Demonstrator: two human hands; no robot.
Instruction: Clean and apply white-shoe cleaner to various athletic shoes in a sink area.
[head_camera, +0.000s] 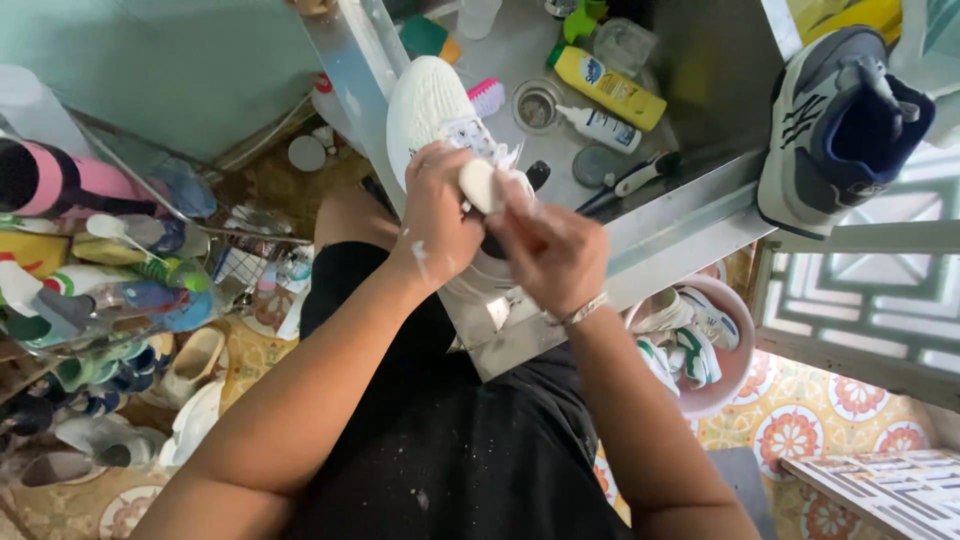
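A white knit sneaker lies over the near corner of a steel sink, toe pointing away from me. My left hand grips the sneaker around its laces and tongue. My right hand presses a small white oval pad or sponge against the shoe's opening. White foam spots both hands. A metal bracelet sits on my right wrist.
In the sink lie a yellow bottle, a white bottle, a pink brush, a dark-handled brush and a drain. A grey and navy sneaker rests on the right ledge. A pink basin of shoes stands below.
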